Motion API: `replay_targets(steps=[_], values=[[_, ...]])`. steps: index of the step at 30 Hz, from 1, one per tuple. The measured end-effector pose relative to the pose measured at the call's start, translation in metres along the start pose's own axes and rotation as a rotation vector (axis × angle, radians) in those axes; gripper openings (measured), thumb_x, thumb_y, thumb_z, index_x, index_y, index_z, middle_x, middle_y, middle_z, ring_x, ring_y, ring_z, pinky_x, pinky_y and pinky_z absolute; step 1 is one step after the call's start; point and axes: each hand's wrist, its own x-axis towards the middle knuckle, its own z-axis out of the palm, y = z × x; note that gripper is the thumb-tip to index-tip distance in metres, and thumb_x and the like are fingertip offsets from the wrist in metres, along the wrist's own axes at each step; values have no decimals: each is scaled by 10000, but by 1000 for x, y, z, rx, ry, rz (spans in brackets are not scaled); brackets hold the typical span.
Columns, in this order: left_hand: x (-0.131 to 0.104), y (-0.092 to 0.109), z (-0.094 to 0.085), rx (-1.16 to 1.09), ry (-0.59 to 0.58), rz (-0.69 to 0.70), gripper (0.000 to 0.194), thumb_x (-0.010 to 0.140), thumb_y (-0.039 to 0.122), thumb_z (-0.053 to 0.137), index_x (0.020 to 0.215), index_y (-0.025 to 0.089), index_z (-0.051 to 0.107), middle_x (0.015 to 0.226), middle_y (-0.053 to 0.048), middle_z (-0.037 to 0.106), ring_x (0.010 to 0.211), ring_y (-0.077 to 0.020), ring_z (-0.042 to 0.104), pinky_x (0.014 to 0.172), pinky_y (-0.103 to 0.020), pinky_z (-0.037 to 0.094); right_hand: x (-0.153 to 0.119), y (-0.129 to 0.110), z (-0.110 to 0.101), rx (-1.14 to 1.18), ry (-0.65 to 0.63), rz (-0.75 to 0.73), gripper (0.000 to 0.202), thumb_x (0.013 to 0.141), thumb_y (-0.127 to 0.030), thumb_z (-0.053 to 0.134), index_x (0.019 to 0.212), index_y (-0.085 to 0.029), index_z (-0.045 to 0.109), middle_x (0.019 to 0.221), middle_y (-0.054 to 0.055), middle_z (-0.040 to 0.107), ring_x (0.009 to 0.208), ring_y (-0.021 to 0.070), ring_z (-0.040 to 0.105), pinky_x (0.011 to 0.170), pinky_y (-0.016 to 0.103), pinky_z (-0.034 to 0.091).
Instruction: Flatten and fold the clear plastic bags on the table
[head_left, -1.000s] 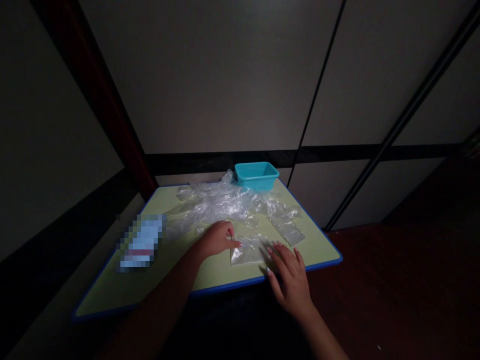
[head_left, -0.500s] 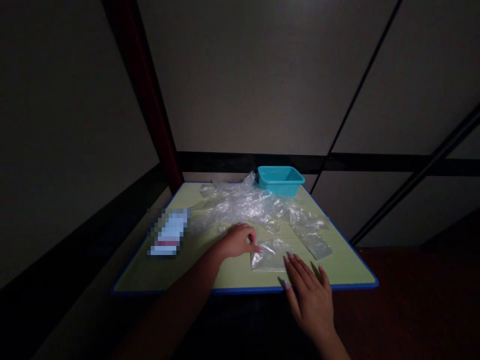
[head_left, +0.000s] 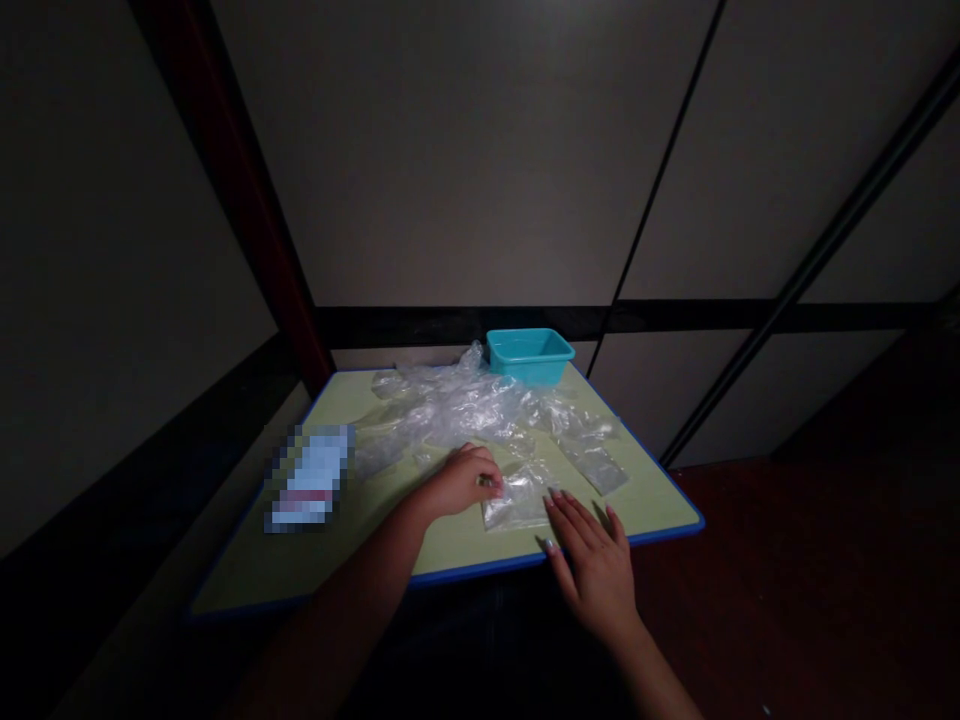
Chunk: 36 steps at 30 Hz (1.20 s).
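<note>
A clear plastic bag lies flat near the front edge of the yellow-green table. My left hand pinches the bag's upper left corner between thumb and fingers. Spread fingers of my right hand rest at the bag's right side, with the palm down. Behind both hands is a loose heap of crumpled clear plastic bags. One flatter clear bag extends from the heap toward the right.
A turquoise plastic basket stands at the back of the table, touching or close to the heap. On the left side lies a pixelated, pale flat object. A panelled wall rises directly behind the table.
The whole view has shifted and tilted, so the table appears further left. Both hands keep nearly the same places at the flat bag.
</note>
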Motion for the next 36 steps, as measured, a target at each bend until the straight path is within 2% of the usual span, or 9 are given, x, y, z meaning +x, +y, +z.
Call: replay_targets(steps=[6,11,14,17,20,24,30,33,36], values=[[2,2,2,-53,35,-7,98,807,219,659,714,196,679,800,-10,659,883,-180,578,846,-287,422,0,0,-1,-5,-25,-3,452,928,-276,445,1373,-200,440,1387,81,526,1262,242,495,1102,473,131],[2,-4,-3,-48,141,-95,128,852,157,560,930,189,657,903,-27,661,859,-163,610,796,-274,473,-1,-1,-1,9,-16,12,460,924,-267,447,1380,-205,433,1384,85,529,1266,240,492,1110,474,121],[-8,0,-11,15,253,-187,144,836,158,562,960,181,632,936,-59,644,902,-206,604,831,-341,476,-2,-1,0,13,13,11,466,915,-263,458,1377,-207,436,1374,89,539,1260,239,498,1115,476,113],[-32,19,-12,114,313,-222,162,818,226,605,971,182,640,1042,-97,645,1035,-272,571,950,-441,417,-2,0,0,15,35,-10,491,907,-251,463,1393,-196,415,1364,95,548,1249,238,511,1119,479,99],[-59,40,-1,320,263,-147,361,876,301,540,1225,210,566,1295,-105,588,1227,-282,498,1089,-498,291,-1,1,0,23,35,-24,529,897,-249,471,1417,-195,386,1361,99,549,1237,246,523,1122,485,87],[-77,47,19,430,63,-22,660,888,379,517,1477,213,271,1514,-86,353,1393,-271,312,1146,-517,189,-1,1,3,27,29,-17,571,889,-264,487,1441,-204,354,1367,99,541,1228,261,531,1121,497,77],[-76,37,25,469,-31,48,769,899,499,471,1518,203,123,1553,-94,240,1426,-261,236,1160,-506,138,-2,0,-3,52,-27,37,631,927,-274,429,1507,-218,186,1426,103,473,1297,262,458,1127,527,60],[-77,36,25,474,-32,72,775,900,569,430,1517,211,130,1557,-88,230,1432,-263,219,1160,-509,128,13,0,-12,76,-88,112,638,954,-278,364,1521,-215,79,1491,114,368,1354,266,376,1117,587,77],[-78,36,26,474,-29,60,803,882,617,422,1514,205,148,1558,-98,226,1434,-274,206,1155,-525,126,37,-1,-18,133,-204,55,628,961,-294,352,1520,-226,72,1528,96,285,1391,256,309,1116,616,79]])
